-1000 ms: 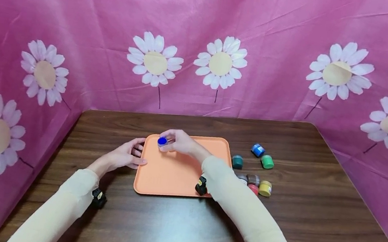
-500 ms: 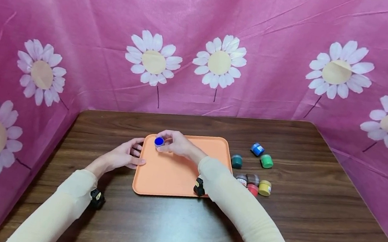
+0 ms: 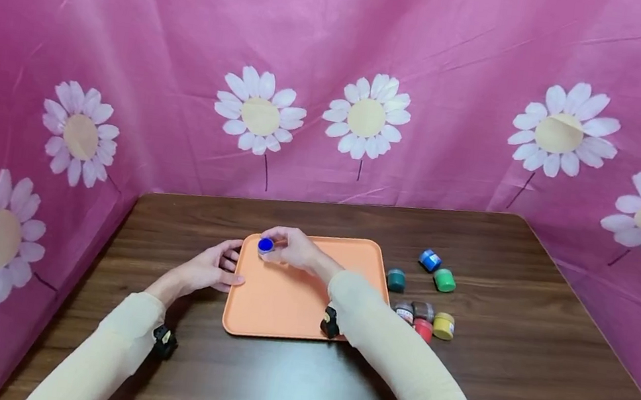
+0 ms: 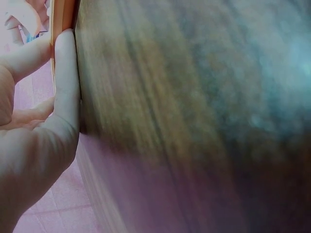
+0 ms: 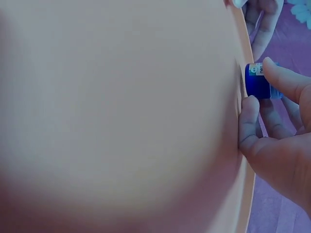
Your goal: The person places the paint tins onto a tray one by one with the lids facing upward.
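Note:
My right hand [image 3: 296,249] pinches a small blue paint jar [image 3: 265,246] by its sides at the far left corner of an orange tray [image 3: 283,309]. In the right wrist view, the blue jar [image 5: 257,81] has its dark, labelled body toward the tray and a clearer lid end away from it. The left hand [image 3: 204,269] holds the tray's left edge. Its thumb lies on the rim, and in the left wrist view a finger of that hand [image 4: 36,131] runs along the tray's outer side [image 4: 59,19].
Several more paint jars lie right of the tray: a blue one [image 3: 430,260], a green one [image 3: 444,281], a dark green one [image 3: 396,280], a brown one [image 3: 423,312], a red one [image 3: 422,330] and a yellow one [image 3: 444,326]. A pink flowered curtain [image 3: 311,179] surrounds the wooden table [image 3: 226,382].
My right hand has shifted the blue jar slightly left, toward the tray's far left corner. The left hand stays at the tray's edge. The head view has tilted a little.

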A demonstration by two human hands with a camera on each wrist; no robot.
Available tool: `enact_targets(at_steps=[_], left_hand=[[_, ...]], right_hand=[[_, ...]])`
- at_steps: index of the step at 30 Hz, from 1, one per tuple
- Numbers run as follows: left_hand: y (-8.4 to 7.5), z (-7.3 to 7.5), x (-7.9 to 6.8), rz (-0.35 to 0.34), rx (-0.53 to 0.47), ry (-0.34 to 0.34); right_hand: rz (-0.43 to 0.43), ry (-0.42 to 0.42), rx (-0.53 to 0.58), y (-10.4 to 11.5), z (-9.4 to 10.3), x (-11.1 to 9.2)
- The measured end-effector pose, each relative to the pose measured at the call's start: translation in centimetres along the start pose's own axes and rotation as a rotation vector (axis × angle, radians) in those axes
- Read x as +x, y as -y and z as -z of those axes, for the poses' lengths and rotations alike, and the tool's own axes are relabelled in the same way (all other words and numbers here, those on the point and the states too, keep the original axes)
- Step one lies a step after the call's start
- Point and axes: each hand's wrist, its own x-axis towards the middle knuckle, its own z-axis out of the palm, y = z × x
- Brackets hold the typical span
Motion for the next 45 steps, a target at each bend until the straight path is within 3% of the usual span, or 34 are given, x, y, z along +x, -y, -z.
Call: enact_targets(at_steps=[5, 24, 32, 45], left_hand=[[0.6, -0.5, -0.2, 0.005, -0.005, 0.0], [0.9, 0.2, -0.6, 0.008, -0.002, -0.017], [0.8, 0.1, -0.4, 0.009, 0.001, 0.001], [0.4, -0.2, -0.1, 0.001, 0.006, 0.009]], right_hand=[[0.002, -0.011, 0.011, -0.7, -0.6, -0.4], [-0.033, -0.036, 0.055, -0.1, -1.6, 0.0], [-0.071, -0.036, 0.094, -0.3, -1.3, -0.2], [-0.068, -0.046, 0.055, -0.3, -0.5, -0.4]])
